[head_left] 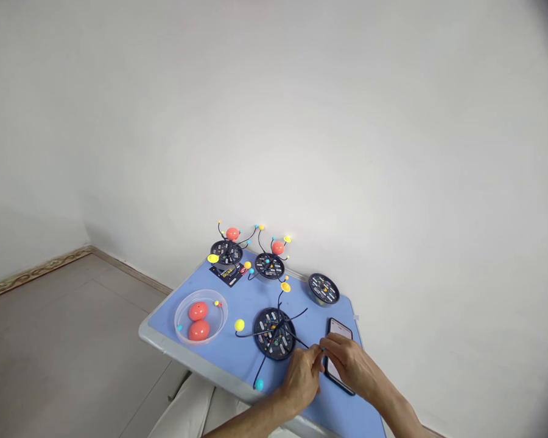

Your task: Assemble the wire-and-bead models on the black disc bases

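A solar system model with a round black printed base and several thin curved black arms stands in front of me. A yellow ball, a turquoise ball and an orange ringed ball sit on its arm ends. My left hand is closed around the end of the arm reaching right. Against its fingertips, my right hand pinches a small blue ball, mostly hidden by the fingers. Whether ball and arm are joined, I cannot tell.
A clear round tray with two red-orange balls and small beads is at the left. Two models with red balls stand at the back, near a black card. A bare base and a phone are at the right.
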{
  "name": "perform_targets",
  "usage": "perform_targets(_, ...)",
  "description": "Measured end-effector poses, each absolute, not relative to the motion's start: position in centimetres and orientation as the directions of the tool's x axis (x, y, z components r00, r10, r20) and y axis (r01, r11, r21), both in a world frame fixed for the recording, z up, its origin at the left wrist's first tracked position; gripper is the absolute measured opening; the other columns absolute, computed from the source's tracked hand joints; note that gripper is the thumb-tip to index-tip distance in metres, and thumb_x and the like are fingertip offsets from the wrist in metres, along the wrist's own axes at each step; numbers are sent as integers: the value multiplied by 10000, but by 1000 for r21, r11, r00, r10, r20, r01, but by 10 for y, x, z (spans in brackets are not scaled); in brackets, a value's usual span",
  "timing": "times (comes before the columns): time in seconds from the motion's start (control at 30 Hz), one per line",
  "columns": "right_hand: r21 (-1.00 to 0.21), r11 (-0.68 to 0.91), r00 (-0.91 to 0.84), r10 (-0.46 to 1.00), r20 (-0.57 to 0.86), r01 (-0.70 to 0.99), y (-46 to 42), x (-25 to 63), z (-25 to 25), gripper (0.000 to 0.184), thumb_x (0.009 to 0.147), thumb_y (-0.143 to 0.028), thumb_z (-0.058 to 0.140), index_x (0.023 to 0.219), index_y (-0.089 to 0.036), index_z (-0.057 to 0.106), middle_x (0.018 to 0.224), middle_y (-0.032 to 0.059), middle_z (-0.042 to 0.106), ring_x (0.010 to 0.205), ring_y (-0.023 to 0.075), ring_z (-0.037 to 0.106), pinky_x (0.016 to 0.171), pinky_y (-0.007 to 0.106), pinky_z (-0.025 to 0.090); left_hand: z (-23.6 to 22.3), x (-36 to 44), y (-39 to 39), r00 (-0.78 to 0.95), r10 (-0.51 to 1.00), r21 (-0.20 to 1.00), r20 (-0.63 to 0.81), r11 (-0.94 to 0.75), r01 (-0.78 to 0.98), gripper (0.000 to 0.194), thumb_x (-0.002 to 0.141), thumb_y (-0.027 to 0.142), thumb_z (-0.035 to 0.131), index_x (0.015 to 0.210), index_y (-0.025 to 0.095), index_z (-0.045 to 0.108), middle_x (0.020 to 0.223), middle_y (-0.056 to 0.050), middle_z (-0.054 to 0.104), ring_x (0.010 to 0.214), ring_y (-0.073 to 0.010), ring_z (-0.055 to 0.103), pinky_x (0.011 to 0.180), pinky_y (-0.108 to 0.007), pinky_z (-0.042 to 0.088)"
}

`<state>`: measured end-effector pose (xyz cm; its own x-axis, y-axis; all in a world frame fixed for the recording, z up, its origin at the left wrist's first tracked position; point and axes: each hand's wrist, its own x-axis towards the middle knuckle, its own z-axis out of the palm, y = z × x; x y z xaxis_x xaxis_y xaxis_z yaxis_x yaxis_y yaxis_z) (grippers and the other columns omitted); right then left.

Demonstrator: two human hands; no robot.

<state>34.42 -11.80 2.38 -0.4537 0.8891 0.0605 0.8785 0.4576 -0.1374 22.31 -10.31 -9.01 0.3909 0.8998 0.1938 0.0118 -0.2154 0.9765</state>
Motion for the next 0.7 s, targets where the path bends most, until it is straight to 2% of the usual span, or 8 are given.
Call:
perform_targets(0.27,-11,424,-421,902,90,906,-114,345,9,314,823,15,366,690,-203,550,674,30,598,578,158,563,533,249,330,-90,223,-103,385,905,978,182,-206,22,406,984,442,328,833,179,597,658,-21,640,350,-92,477,352,-188,294)
perform_targets(0.47,49,445,-447,884,137,894,-114,344,2,320,776,56,372,734,-203,555,693,37,604,598,169,585,542,246,357,-81,219,-106,378,909,975,178,-215,58,385,994,377,314,815,180,592,640,-10,619,350,-95,464,376,-201,317)
perform_targets(0.6,-9,472,-461,865,200,881,-114,355,-12,315,813,5,378,829,-207,611,732,61,644,629,189,640,556,257,440,-77,217,-108,368,914,969,172,-224,105,357,990,323,343,820,177,620,547,8,569,387,-125,499,443,-224,387)
perform_targets(0.7,-86,472,-442,865,237,877,-111,366,-21,317,868,-80,392,1002,-213,648,824,96,706,676,216,698,569,277,503,-77,215,-109,385,905,963,181,-243,118,304,973,278,378,1032,164,654,616,-18,632,468,-162,562,546,-266,468)
